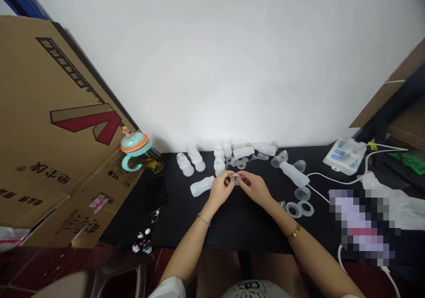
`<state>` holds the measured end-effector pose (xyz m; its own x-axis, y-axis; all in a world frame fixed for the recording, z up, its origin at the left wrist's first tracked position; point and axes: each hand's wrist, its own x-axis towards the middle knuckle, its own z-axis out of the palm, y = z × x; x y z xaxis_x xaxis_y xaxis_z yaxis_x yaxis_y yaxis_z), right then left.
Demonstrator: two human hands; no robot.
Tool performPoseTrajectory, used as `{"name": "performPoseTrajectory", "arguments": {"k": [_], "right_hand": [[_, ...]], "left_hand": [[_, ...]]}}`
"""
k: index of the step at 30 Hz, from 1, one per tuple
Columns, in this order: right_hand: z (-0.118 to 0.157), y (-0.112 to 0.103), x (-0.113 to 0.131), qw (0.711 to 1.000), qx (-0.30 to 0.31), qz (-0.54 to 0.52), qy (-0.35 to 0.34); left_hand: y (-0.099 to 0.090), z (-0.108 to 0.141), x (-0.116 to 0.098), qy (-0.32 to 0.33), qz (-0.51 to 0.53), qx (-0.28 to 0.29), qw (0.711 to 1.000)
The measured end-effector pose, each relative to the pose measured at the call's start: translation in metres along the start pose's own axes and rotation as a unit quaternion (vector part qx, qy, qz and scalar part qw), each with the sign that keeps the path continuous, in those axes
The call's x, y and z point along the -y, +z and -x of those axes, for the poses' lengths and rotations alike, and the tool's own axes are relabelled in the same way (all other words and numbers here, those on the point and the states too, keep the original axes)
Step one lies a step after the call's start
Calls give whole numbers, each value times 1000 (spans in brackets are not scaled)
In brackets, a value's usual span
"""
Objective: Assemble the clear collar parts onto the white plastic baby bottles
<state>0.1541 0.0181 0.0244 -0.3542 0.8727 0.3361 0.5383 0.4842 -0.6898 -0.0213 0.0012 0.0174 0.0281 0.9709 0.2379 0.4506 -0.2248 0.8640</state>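
Both hands meet above the black table, fingertips closed round a small translucent ring-shaped bottle part [236, 178]. My left hand [221, 189] pinches its left side, and my right hand [255, 188] grips it from the right. Fingers partly cover the piece, so its full shape is hidden. A frosted white bottle [202, 186] lies just left of my left hand. Behind the hands, small white bottles [219, 166] stand beside scattered rings [241, 165] and translucent parts. Another frosted bottle [294, 175] lies to the right, near domed caps [303, 194] and two collar rings [306, 208].
At the left are a teal-lidded drink mug [142, 152], a black phone [155, 195] with a beaded charm [143, 240], and a large cardboard box [59, 134]. On the right, a white-and-blue package [345, 156], white cables [335, 179] and a pixelated object [360, 227] lie on the table [245, 234].
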Motion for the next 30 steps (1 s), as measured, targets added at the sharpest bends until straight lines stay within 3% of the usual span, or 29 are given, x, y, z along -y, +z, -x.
{"name": "performPoseTrajectory", "arguments": {"k": [11, 21, 30], "right_hand": [[0, -2, 4, 1000, -6, 17, 3], [1, -1, 4, 999, -28, -42, 4], [2, 1, 5, 999, -29, -38, 0]], "left_hand": [[0, 0, 0, -4, 17, -3, 1000], [-2, -1, -2, -15, 121, -26, 992], [1, -1, 2, -43, 115, -16, 992]]}}
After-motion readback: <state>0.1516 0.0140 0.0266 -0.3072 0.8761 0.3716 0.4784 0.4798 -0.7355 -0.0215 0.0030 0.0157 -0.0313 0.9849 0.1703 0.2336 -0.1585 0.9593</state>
